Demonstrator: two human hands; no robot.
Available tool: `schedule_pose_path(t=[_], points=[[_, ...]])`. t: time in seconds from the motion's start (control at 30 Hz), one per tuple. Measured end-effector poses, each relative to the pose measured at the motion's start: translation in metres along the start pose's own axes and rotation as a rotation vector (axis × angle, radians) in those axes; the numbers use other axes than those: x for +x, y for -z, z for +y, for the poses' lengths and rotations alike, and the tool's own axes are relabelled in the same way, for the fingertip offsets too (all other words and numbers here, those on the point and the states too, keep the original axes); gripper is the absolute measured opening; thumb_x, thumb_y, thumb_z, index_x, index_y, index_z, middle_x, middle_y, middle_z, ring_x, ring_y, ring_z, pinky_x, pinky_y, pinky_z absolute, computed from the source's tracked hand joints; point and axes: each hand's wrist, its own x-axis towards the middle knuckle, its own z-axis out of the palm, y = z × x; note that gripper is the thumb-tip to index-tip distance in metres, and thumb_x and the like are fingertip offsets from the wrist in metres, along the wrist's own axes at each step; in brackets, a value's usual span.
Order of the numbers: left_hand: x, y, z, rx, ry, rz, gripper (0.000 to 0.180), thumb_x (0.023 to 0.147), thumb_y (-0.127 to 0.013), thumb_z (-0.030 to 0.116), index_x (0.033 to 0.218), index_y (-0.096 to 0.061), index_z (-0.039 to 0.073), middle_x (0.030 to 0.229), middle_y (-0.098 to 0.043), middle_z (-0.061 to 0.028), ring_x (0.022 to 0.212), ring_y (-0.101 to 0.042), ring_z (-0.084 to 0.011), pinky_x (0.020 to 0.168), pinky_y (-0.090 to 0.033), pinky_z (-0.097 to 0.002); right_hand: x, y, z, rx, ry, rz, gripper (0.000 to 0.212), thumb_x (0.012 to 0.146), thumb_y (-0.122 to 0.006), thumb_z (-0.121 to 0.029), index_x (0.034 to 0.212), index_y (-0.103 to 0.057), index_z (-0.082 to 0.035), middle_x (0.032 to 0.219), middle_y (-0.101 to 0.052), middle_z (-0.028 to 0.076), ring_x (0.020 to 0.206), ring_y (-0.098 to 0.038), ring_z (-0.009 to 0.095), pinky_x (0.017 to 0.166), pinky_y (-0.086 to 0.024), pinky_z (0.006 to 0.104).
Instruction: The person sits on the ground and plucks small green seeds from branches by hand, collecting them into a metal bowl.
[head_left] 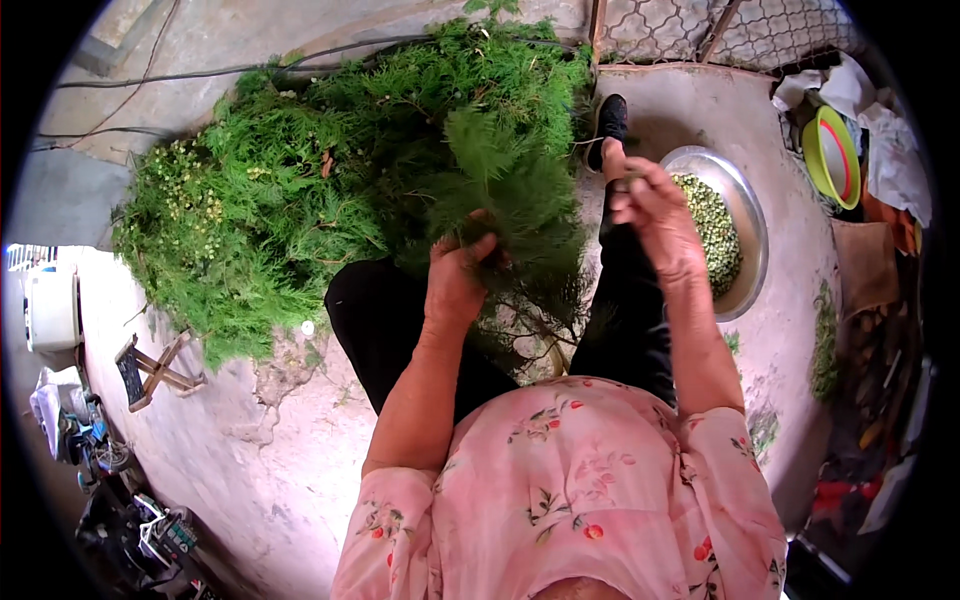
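My left hand is closed around the stem of a leafy green conifer branch, which fans out over my lap and knees. To the right, my right hand is raised near the left rim of a wide metal basin. Its fingers are curled together, and what they hold, if anything, is too small to make out. Small pale-green cones or berries lie heaped in the basin. Beyond my left hand spreads a large pile of cut conifer branches, with clusters of the same pale-green bits at its left.
A small wooden folding stool stands at the left, near a white tub and assorted clutter. Yellow-green basins and cloths lie at the far right. A metal lattice gate is at the back, and dark cables run along the wall.
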Motion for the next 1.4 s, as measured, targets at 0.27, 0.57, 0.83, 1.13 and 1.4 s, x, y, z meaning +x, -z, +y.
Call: schedule_pose_path(t=[0.27,0.57,0.83,1.13,1.4], points=[[0.019,0.026,-0.009,-0.419,-0.018,-0.185,0.028,0.085,-0.047,0.028,0.103,-0.054,0.008,0.078,-0.053,-0.0005,0.061,-0.044,-0.0141,0.054,-0.035,-0.0277,-0.003,0.195,0.000,-1.526,0.358,0.542,0.042,0.074,-0.061,-0.013,0.114,-0.053,-0.003,0.112,-0.054,0.020,0.103,-0.051,0.032,0.088,-0.040,0.0377],[0.024,0.038,0.005,-0.384,-0.001,-0.607,0.039,0.085,-0.042,0.041,0.106,-0.046,0.008,0.068,-0.039,0.0030,0.057,-0.034,-0.0122,0.053,-0.026,-0.0284,-0.004,0.018,0.064,-0.690,-0.346,-0.348,0.048,0.081,-0.053,-0.043,0.101,-0.057,0.001,0.097,-0.060,0.006,0.085,-0.054,0.014,0.076,-0.043,0.0275],[0.038,0.077,-0.004,-0.615,-0.005,-0.539,0.033,0.087,-0.040,0.036,0.104,-0.048,0.009,0.068,-0.040,0.0017,0.060,-0.037,-0.0135,0.057,-0.033,-0.0295,-0.017,-0.064,0.059,0.021,-0.385,-0.287,0.041,0.070,-0.063,0.002,0.110,-0.053,-0.002,0.100,-0.059,0.004,0.086,-0.056,0.014,0.078,-0.044,0.0258],[0.033,0.046,-0.001,-0.637,0.001,-0.306,0.036,0.085,-0.051,0.036,0.109,-0.052,0.009,0.098,-0.057,-0.0054,0.085,-0.054,-0.0221,0.065,-0.044,-0.0324,-0.013,-0.046,0.056,0.240,-0.326,-0.018,0.050,0.067,-0.063,0.007,0.114,-0.048,-0.002,0.101,-0.060,0.007,0.090,-0.058,0.021,0.081,-0.047,0.0321],[0.021,0.024,0.000,-0.381,0.117,-0.038,0.045,0.081,-0.058,0.037,0.113,-0.050,0.007,0.110,-0.055,-0.0102,0.098,-0.054,-0.0254,0.074,-0.049,-0.0373,-0.011,-0.063,0.038,0.124,-0.163,-0.028,0.048,0.066,-0.068,0.005,0.111,-0.051,-0.002,0.101,-0.059,0.005,0.092,-0.055,0.017,0.080,-0.045,0.0291]])
